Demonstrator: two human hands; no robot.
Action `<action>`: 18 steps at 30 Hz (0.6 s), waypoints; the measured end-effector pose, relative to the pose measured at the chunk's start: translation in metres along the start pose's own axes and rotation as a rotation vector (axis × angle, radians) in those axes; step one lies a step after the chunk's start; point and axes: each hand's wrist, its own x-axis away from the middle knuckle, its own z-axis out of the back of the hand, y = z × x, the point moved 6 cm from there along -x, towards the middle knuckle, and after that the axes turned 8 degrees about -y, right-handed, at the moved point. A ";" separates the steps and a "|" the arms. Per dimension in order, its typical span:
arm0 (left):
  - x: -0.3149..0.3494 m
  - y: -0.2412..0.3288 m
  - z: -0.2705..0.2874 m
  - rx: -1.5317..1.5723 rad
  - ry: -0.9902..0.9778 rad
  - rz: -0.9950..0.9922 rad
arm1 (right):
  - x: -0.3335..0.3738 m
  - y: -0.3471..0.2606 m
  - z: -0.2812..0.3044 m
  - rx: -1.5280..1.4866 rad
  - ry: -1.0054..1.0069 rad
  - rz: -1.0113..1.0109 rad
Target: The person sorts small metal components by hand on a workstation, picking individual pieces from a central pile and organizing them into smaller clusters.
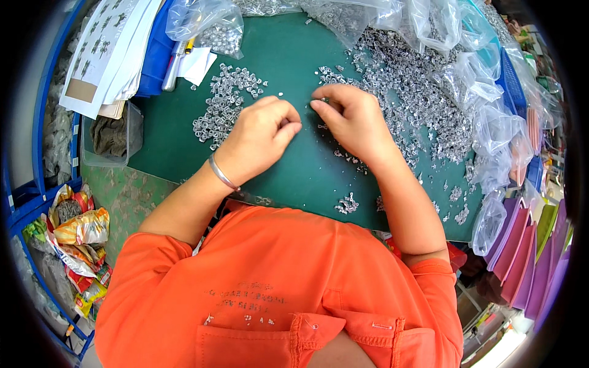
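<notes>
My left hand (262, 130) is over the green table mat with its fingers curled and the thumb pressed against the index finger. Whatever it may pinch is too small or hidden to make out. Just to the right of it, my right hand (356, 116) has its thumb and index fingertip slightly apart, with nothing visible held between them. A loose pile of small clear ring-like pieces (224, 101) lies beyond and left of my left hand. Beyond and right of my right hand spreads a large heap of small grey and clear pieces (399, 76).
Clear plastic bags (491, 129) line the right and far edges. At the left are paper sheets (107, 46), a blue bin (153, 58), a screwdriver-like tool (173, 66) and a clear tub (136, 132) holding dark cloth. A small cluster of pieces (347, 203) lies near the front edge.
</notes>
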 end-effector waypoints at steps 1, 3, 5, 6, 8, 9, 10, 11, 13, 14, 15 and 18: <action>0.000 -0.002 0.004 0.030 0.001 0.046 | 0.001 -0.008 -0.004 0.282 0.126 0.193; 0.002 -0.010 0.012 0.097 0.059 0.109 | 0.001 -0.011 -0.006 0.338 0.094 0.186; 0.005 -0.015 0.019 0.180 0.088 0.172 | 0.001 -0.008 -0.004 0.090 0.064 0.141; 0.004 -0.012 0.021 0.135 0.099 0.122 | 0.003 -0.001 -0.001 -0.185 0.049 0.096; 0.006 -0.005 0.023 0.046 0.125 0.026 | 0.011 0.011 0.005 -0.778 -0.057 -0.116; 0.005 -0.001 0.019 0.021 0.098 -0.005 | 0.013 0.019 0.006 -1.192 -0.153 -0.086; 0.004 0.005 0.013 -0.004 0.071 -0.036 | 0.016 0.021 0.009 -1.343 -0.138 -0.047; 0.002 0.009 0.009 -0.033 0.045 -0.068 | 0.018 0.023 0.012 -1.494 -0.122 -0.003; 0.001 0.007 -0.004 -0.091 0.072 -0.201 | 0.019 0.025 0.016 -1.581 -0.110 -0.015; 0.000 0.006 -0.007 -0.094 0.074 -0.216 | 0.019 0.024 0.018 -1.587 -0.104 -0.034; -0.001 0.008 -0.008 -0.096 0.077 -0.231 | 0.019 0.024 0.021 -1.592 -0.099 -0.054; -0.001 -0.004 -0.012 0.616 -0.085 0.197 | 0.013 0.025 0.023 -0.751 -0.095 -0.169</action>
